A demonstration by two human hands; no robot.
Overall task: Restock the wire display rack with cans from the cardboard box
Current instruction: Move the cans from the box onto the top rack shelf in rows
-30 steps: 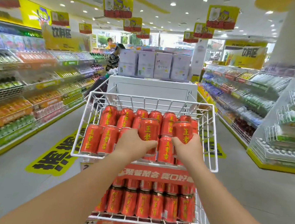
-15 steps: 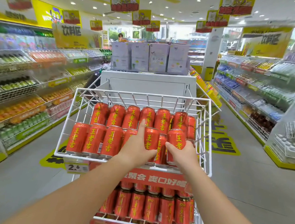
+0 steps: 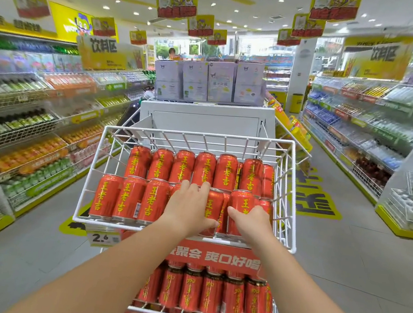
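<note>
The white wire display rack (image 3: 197,136) stands right in front of me, its top basket holding two rows of upright red cans (image 3: 160,167). My left hand (image 3: 189,207) lies on the front row with fingers stretched up over the can tops and the thumb beside one red can (image 3: 213,206). My right hand (image 3: 253,224) grips the neighbouring front-row can (image 3: 241,201), thumb across its face. The lower shelf holds more red cans (image 3: 210,293). No cardboard box is in view.
Drink shelves line the aisle on the left (image 3: 24,122) and right (image 3: 370,128). Behind the rack stands a white unit (image 3: 204,120) topped with pale boxes (image 3: 208,82). A price tag (image 3: 101,238) hangs at the basket's front left.
Both hands have lowered their cans into the front row of the top basket. My left hand has flattened over the cans. The view has moved closer and tilted down.
</note>
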